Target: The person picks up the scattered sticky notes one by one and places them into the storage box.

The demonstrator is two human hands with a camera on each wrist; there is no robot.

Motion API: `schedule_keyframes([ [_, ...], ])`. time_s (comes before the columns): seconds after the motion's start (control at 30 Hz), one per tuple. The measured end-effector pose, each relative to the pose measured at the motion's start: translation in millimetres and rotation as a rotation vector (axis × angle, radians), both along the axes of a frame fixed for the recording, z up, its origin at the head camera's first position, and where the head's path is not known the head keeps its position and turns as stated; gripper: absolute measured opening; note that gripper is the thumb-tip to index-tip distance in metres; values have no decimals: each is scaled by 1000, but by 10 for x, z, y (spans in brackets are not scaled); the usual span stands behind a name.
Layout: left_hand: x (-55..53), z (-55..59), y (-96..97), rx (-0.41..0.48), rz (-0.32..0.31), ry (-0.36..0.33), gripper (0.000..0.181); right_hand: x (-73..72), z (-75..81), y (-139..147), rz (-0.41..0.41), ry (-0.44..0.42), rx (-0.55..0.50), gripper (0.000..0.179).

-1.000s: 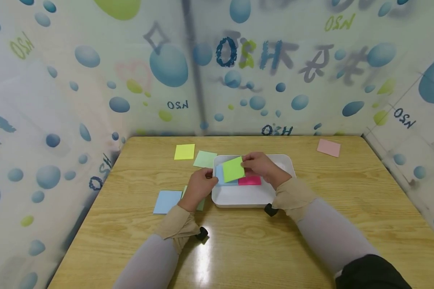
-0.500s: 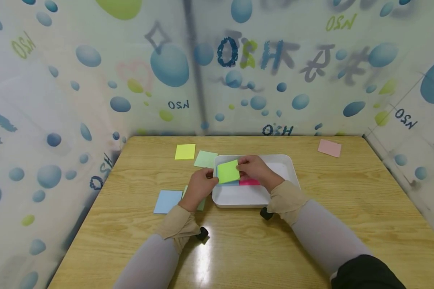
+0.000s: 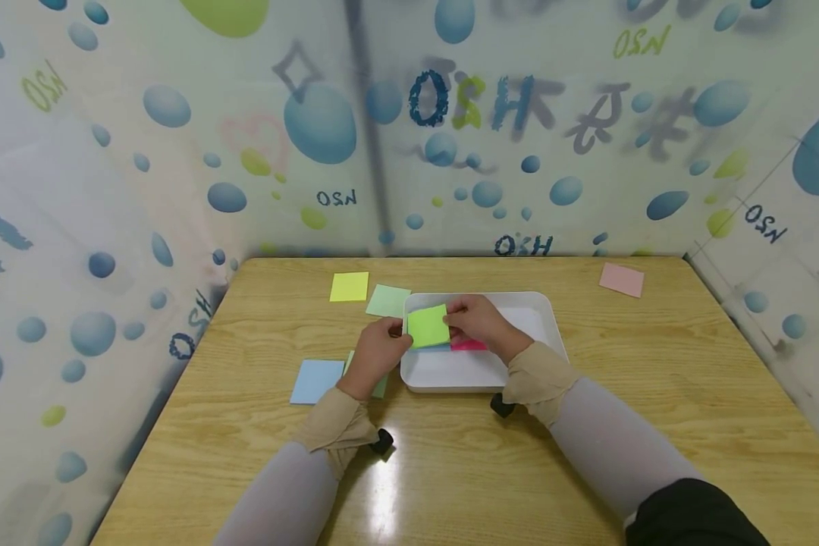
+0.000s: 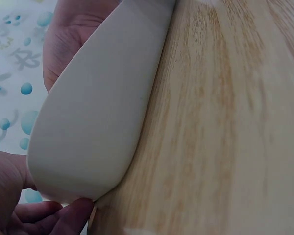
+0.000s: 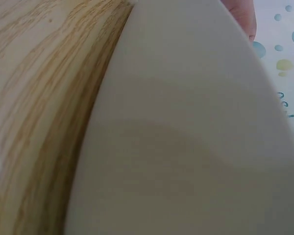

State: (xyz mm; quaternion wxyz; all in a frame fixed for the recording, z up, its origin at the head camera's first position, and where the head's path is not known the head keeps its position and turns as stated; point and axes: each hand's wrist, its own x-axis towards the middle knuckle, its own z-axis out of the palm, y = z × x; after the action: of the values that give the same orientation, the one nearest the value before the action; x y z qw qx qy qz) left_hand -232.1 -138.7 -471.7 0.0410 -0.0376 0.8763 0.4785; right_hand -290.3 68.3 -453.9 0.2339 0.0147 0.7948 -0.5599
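At the left end of a white tray (image 3: pixel 450 374), my left hand (image 3: pixel 374 355) grips the rim. In the left wrist view the thumb lies over the rim, with fingers (image 4: pixel 54 218) against the outer wall. My right hand (image 3: pixel 483 324) pinches a bright green sticky note (image 3: pixel 428 327) by its right side, over the tray's left part. Beneath it a blue sticky note (image 3: pixel 438 348) shows only as a strip. To its right lies a pink sticky note (image 3: pixel 469 345), partly covered by the right hand. The tray's wall (image 5: pixel 176 147) fills most of the right wrist view.
Left of the tray on the wooden table (image 3: pixel 655 379) lie a yellow note (image 3: pixel 349 287), a pale green note (image 3: pixel 387 300) and a light blue note (image 3: pixel 316 381). Another pale green note (image 3: pixel 380 387) is partly hidden by the left hand. A pale pink note (image 3: pixel 622 280) lies far right.
My right hand has moved left and slightly down with the bright green note, which now covers most of the blue one. The left hand has stayed at the tray's rim.
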Motion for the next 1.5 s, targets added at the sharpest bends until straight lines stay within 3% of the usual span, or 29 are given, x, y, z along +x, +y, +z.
schedule_keyframes([
  [0.97, -8, -14, -4, -15, 2, 12, 43, -16, -17, 41, 21, 33, 79, 21],
  [1.33, -17, -27, -8, -17, 3, 2, 43, -76, 124, 280, 29, 95, 242, 29],
  [1.5, -16, -23, -5, -23, 4, 0, 43, -111, 180, 410, 35, 116, 258, 32],
])
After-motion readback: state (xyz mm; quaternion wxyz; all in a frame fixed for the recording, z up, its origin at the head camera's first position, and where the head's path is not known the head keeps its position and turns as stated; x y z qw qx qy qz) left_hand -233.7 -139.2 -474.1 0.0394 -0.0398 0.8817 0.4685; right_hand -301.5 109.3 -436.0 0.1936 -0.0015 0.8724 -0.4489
